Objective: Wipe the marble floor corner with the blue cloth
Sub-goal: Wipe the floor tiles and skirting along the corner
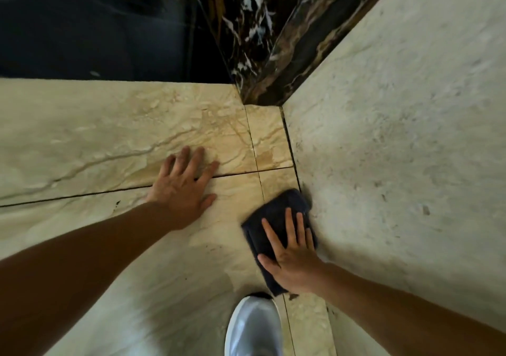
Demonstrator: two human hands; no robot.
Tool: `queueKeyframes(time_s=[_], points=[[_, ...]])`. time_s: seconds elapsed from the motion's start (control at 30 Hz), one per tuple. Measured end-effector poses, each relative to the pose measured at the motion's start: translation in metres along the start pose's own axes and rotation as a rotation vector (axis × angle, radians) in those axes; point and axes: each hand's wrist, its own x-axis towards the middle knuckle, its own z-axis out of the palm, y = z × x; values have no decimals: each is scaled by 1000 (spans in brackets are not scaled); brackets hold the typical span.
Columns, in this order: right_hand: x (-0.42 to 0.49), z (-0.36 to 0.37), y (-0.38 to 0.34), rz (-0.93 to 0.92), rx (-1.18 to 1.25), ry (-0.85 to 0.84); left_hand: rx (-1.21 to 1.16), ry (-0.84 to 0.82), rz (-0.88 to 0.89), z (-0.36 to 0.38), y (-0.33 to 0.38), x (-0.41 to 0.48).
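In the head view, the person's right hand (291,257) is lying flat on a dark blue folded cloth (273,218), its fingers (290,224) spread and straight, pressing down on the fabric rather than closing around it. The cloth is resting on the cream, brown-veined marble floor (109,142), and its far right edge is touching the foot of the pale, rough-textured stone wall (397,109) that is rising along the right side. Measured from that wall, the cloth is sitting right against it, a little way nearer the camera than the inner corner where the wall is meeting a dark brown and black marble column with white veins (262,35). The left hand (182,188) is lying palm down on the bare floor, well away from the wall and to the left of the cloth, its fingers open and splayed, holding nothing, and reaching across a dark grout joint (82,195) that is running between the slabs. A second joint is running away from the camera, parallel to the wall and just beside it. The toe of a silver-grey shoe (253,328) is standing on the floor near the wall, just nearer the camera than the cloth. Both forearms are showing bare.
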Motion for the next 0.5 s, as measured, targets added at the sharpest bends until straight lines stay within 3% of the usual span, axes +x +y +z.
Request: queueKeyframes(time_s=[0.2,0.33,0.5], points=[[108,-93,-40,-72,22,255,118,13,59,-18,-26,9],[166,-158,-90,-107,13,274,22,22,-121,-32,-50,19],[116,-97,-103,-179,75,429,-71,66,-288,-44,-90,24]])
